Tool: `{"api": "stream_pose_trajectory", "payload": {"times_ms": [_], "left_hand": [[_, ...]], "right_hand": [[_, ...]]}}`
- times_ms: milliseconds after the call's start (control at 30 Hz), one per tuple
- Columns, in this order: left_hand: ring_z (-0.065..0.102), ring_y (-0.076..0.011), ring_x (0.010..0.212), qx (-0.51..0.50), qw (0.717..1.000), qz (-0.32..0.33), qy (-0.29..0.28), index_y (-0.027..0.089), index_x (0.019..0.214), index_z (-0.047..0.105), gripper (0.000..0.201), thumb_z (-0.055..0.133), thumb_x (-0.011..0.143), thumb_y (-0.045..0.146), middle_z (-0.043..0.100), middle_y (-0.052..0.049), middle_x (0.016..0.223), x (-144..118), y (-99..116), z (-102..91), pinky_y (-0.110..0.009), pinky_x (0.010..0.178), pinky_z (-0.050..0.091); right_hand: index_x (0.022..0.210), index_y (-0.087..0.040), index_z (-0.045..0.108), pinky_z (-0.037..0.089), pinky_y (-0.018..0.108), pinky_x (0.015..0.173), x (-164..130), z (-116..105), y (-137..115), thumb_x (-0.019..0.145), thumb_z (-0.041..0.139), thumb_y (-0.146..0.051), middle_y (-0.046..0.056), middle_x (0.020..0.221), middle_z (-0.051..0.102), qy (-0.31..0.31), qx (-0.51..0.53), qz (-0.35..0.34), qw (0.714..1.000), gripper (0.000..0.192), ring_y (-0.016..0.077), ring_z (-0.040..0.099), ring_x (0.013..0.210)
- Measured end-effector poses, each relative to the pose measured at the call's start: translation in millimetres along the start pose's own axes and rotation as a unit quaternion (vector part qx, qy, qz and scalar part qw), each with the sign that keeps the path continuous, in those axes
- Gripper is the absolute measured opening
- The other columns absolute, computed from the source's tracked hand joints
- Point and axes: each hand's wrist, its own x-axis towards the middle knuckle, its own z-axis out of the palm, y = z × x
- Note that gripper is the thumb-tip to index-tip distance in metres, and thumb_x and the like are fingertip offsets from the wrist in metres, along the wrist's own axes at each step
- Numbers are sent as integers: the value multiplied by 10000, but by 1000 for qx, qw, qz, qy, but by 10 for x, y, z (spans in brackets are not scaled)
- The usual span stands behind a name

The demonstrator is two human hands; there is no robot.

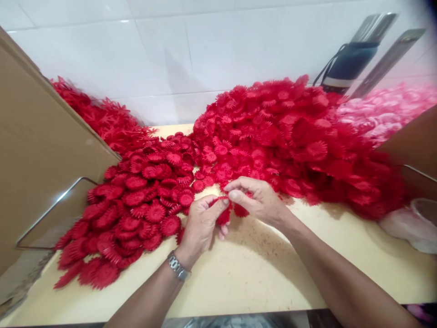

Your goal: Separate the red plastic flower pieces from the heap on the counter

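My left hand [203,223], a metal-banded watch [178,265] on its wrist, is closed on a red fringed flower piece [224,215], with the thumb on top. Thumb and fingers of my right hand [259,200] pinch together at the upper edge of this same piece, and more red material shows just below them. To the left of my hands lies a pile of round, toothed red flower pieces [155,213]. A taller heap of red fringed flower pieces [273,132] rises behind and to the right.
Cardboard [44,123] stands at the left, with a wire handle [58,200]. Spiky red pieces [112,120] lie behind it. A dark bottle [353,61], a metal strip [389,61] and pink pieces [392,111] are back right. A whitish bag [406,228] sits on the cream tabletop [252,282].
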Motion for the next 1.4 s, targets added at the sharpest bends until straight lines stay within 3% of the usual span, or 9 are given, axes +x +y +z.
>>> {"api": "stream_pose_trajectory", "payload": {"times_ms": [133,333,500,667,833,967,1100,1233,1400], "left_hand": [[397,-50,237,-5,1000,-20,17,150,658,527,321,688,641,428,488,63,370,14,-45,0,-119,235,252],[527,-117,314,-78,993,-54,-75,140,809,549,320,600,725,445,611,-9,508,20,-39,9,-184,279,391],[627,-150,526,-133,984,-53,-108,123,869,567,200,559,763,292,677,-95,784,28,26,-43,-262,460,525],[587,-128,437,-80,994,-34,-61,118,821,569,155,620,682,162,664,-57,668,22,11,-35,-230,392,484],[499,-93,307,-40,997,-39,-52,138,668,525,185,635,694,284,604,-3,511,9,-17,-19,-188,284,398],[434,-69,242,-8,998,-55,-17,160,656,505,291,648,686,411,541,43,419,16,-29,-20,-138,231,264],[395,-55,222,12,998,-65,-2,153,652,524,394,568,718,538,501,43,379,25,-19,-34,-133,227,191],[498,-89,331,-69,993,-67,-63,143,737,562,411,485,764,546,599,-17,534,28,28,-60,-169,273,327],[563,-109,432,-46,996,-41,-65,126,799,560,122,603,702,188,642,-38,655,35,27,-49,-216,383,476]], "right_hand": [[779,-168,612,437,213,566,-9,77,-64,780,582,-302,-6,705,617,-42,42,26,998,138,103,559,622],[755,-176,560,425,224,483,7,7,-10,839,492,-301,-34,543,564,-78,92,31,992,165,104,543,477],[889,-177,628,451,309,687,45,-173,138,814,446,-150,55,797,621,124,-210,-62,968,199,167,570,741],[1010,-173,650,426,408,790,67,-282,237,778,504,-166,107,985,616,170,-394,-98,898,275,234,530,866],[930,-139,665,446,359,811,56,-232,140,829,472,-205,104,905,632,146,-285,-102,942,227,199,564,853],[840,-170,653,459,268,668,15,-97,9,838,503,-278,35,784,625,9,-101,-40,994,185,135,576,715],[729,-156,588,424,216,560,-2,17,-24,816,524,-257,-15,649,583,-82,40,21,996,147,95,536,593],[733,-161,581,397,226,519,25,-66,65,818,485,-237,-18,598,531,52,-52,18,997,149,99,488,535],[911,-165,654,444,314,706,53,-236,191,794,491,-186,72,827,590,158,-303,-65,938,202,180,553,760]]}}
